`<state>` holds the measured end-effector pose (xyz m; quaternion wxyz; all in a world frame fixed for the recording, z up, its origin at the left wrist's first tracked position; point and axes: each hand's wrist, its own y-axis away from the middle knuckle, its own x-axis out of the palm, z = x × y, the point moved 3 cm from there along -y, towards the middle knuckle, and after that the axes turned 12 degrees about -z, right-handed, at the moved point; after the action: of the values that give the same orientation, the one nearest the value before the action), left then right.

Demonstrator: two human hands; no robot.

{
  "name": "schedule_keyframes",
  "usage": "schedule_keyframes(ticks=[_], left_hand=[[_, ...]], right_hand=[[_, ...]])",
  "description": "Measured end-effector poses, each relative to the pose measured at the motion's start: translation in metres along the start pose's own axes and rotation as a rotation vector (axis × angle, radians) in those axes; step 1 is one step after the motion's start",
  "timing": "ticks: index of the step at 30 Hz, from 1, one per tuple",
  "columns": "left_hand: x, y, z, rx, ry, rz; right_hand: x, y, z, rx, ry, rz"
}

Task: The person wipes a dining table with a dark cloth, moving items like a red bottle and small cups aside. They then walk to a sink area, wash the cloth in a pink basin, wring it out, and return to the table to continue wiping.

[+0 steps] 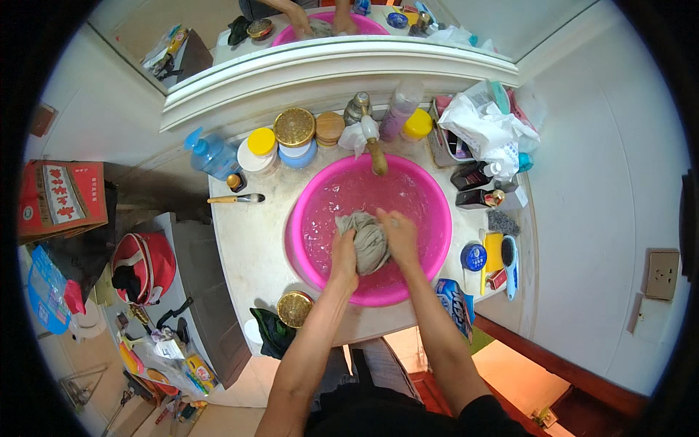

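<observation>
A bright pink plastic basin point(299, 257) of water stands on the white countertop under a brass faucet point(377, 158). Over the water, a bunched grey-beige cloth point(371, 246) is held by my left hand point(344, 254), whose fingers close on its left side. My right hand point(398, 235) is at the cloth's right edge, its fingers curled and slightly blurred; whether they grip any cloth cannot be made out. The undersides of both hands' grasp are hidden.
Jars and a blue pump bottle point(214, 155) line the back left, with a brush point(236, 199) in front. At right are dark bottles point(471, 176), a blue round tin point(473, 257), a hairbrush point(510, 266) and a blue packet point(454, 307). A gold-lidded jar point(295, 309) sits front left.
</observation>
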<state>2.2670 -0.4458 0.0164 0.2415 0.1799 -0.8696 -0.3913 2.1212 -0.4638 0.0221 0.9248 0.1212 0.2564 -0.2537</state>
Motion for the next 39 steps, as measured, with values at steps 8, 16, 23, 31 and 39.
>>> schedule_keyframes(ticks=[8, 16, 23, 31, 39], left_hand=[[-0.022, -0.015, -0.050, 0.516, -0.562, 0.177], [-0.008, 0.033, -0.118, 0.754, -0.816, 0.040], [0.011, 0.083, -0.173, 0.848, -1.004, 0.033], [0.025, 0.103, -0.180, 0.925, -0.765, 0.486], [0.069, 0.122, -0.181, 0.846, -0.870, 0.825]], right_hand=[[-0.092, 0.004, 0.044, -0.010, -0.268, 0.097], [-0.146, 0.009, 0.119, -0.434, -0.009, 0.022], [-0.175, 0.004, 0.154, -0.659, -0.007, -0.152], [-0.177, -0.017, 0.117, -0.051, -0.599, -0.037], [-0.106, 0.027, 0.173, -0.580, -0.102, 0.309]])
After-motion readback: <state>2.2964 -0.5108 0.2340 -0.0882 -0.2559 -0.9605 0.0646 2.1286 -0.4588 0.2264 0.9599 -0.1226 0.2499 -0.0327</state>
